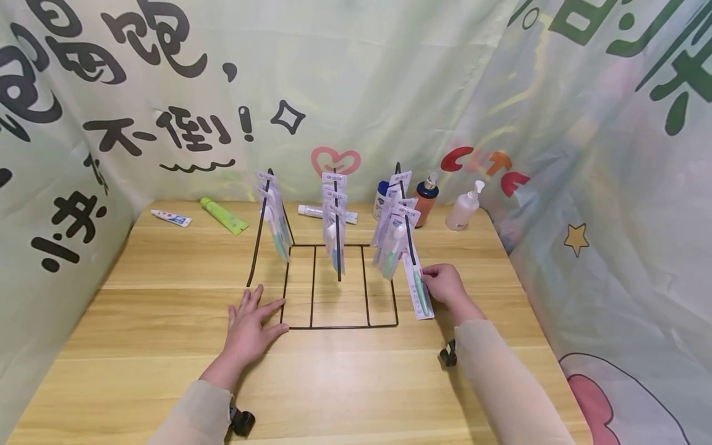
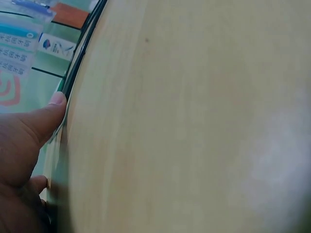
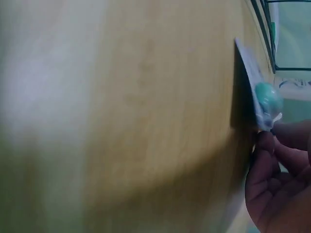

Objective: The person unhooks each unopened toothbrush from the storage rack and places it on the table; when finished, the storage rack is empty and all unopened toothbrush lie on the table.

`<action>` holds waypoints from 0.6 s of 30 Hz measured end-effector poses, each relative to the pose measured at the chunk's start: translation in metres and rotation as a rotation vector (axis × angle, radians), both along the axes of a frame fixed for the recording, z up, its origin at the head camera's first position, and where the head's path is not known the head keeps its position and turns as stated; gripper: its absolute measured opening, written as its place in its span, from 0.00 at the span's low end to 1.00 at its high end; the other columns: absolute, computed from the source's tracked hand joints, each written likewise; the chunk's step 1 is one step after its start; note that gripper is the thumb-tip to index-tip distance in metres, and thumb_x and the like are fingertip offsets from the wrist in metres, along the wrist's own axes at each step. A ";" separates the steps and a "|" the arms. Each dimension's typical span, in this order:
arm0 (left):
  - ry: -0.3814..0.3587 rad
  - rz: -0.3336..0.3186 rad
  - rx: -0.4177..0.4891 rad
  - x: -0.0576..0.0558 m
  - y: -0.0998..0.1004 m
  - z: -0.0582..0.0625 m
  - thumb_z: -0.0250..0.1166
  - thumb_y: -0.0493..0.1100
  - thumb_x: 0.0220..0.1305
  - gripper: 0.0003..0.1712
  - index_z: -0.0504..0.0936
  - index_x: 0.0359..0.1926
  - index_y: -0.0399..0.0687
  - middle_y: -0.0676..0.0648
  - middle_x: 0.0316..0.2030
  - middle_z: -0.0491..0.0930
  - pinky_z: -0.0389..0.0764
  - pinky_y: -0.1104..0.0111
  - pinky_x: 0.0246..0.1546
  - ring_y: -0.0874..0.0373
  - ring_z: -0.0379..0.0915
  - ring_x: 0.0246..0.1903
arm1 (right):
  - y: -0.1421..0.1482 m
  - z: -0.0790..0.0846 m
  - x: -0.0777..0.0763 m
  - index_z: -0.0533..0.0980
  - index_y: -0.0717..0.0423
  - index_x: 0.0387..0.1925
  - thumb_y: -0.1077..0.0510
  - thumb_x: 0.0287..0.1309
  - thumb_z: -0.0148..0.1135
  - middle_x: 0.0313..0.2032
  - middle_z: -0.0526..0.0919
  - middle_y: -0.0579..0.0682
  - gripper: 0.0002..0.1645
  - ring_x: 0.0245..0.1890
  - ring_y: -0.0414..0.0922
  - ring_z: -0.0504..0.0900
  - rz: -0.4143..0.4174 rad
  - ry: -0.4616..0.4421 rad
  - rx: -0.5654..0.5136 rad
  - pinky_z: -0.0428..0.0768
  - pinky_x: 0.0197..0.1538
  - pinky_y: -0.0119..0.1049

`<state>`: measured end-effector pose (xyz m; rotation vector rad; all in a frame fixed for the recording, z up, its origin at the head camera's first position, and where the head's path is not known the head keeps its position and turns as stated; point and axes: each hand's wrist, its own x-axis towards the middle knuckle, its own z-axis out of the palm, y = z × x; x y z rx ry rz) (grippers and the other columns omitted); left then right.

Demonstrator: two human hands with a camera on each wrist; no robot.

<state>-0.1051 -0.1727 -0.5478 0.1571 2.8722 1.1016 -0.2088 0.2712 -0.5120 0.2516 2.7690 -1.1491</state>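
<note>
We seem to be handling one toothbrush pack (image 1: pixel 417 284) — right hand (image 1: pixel 445 283) pinching its edge, left hand (image 1: pixel 248 329) spread, touching the wire rack (image 1: pixel 339 327). Next likely needs steady fingers.

I am running 3 views: head is looking forward and down over the counter (image 1: pixel 345 383); 2 wrist views are facing across it, close and tipped sideways. Head and left wrist are sharing the left grip (image 1: pixel 247 330) and rack (image 1: pixel 339 327); head and right wrist, the right grip (image 1: pixel 443 283) and toothbrush pack (image 1: pixel 418 287).
</note>
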 end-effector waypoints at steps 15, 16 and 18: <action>-0.002 0.000 0.003 -0.001 0.001 -0.004 0.77 0.53 0.64 0.35 0.81 0.70 0.52 0.32 0.83 0.47 0.28 0.26 0.71 0.28 0.31 0.81 | -0.105 0.040 0.086 0.85 0.67 0.45 0.67 0.64 0.70 0.35 0.89 0.54 0.09 0.30 0.42 0.85 0.426 0.436 -0.124 0.86 0.36 0.32; -0.001 0.002 0.003 -0.001 0.001 -0.003 0.77 0.53 0.64 0.35 0.81 0.70 0.52 0.32 0.83 0.47 0.28 0.26 0.71 0.28 0.31 0.81 | -0.120 0.042 0.091 0.85 0.67 0.45 0.67 0.64 0.71 0.36 0.89 0.55 0.09 0.31 0.42 0.86 0.498 0.488 -0.166 0.86 0.37 0.31; 0.007 0.004 -0.001 -0.001 0.001 -0.002 0.77 0.53 0.64 0.35 0.81 0.70 0.52 0.31 0.82 0.47 0.29 0.25 0.71 0.28 0.32 0.81 | -0.150 0.047 0.096 0.84 0.68 0.48 0.66 0.63 0.72 0.39 0.89 0.56 0.13 0.36 0.45 0.88 0.607 0.579 -0.241 0.87 0.41 0.31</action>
